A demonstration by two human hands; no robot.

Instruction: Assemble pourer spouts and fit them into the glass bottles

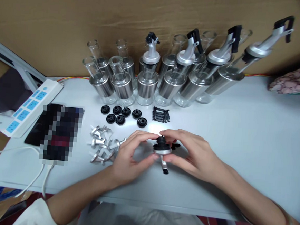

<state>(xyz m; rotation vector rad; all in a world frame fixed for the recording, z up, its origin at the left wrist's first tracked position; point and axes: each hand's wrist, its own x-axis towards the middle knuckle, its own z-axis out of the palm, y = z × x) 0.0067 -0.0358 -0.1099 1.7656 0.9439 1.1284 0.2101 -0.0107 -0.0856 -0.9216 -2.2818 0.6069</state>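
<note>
A bottle pourer (pixel 161 151), with a black ribbed stopper, a silver collar and a thin silver spout, is held upside down over the table, stopper up and spout down. My left hand (pixel 129 156) grips it from the left, fingertips at the stopper and thumb at the collar. From the right, my right hand (pixel 195 156) pinches it too, index finger at the stopper's top and thumb under the collar. Small black pieces (pixel 175 146) lie partly hidden behind my right fingers. Several loose silver spouts (pixel 101 142) lie beside my left hand.
Black stoppers (pixel 120 120) and thin black levers (pixel 161 114) lie farther back. Behind them stand glass bottles with steel sleeves (pixel 147 86), some with pourers fitted. At left are a power strip (pixel 27 108), dark phones (pixel 44 121) and white cables (pixel 45 178). A cardboard wall (pixel 68 23) closes the back.
</note>
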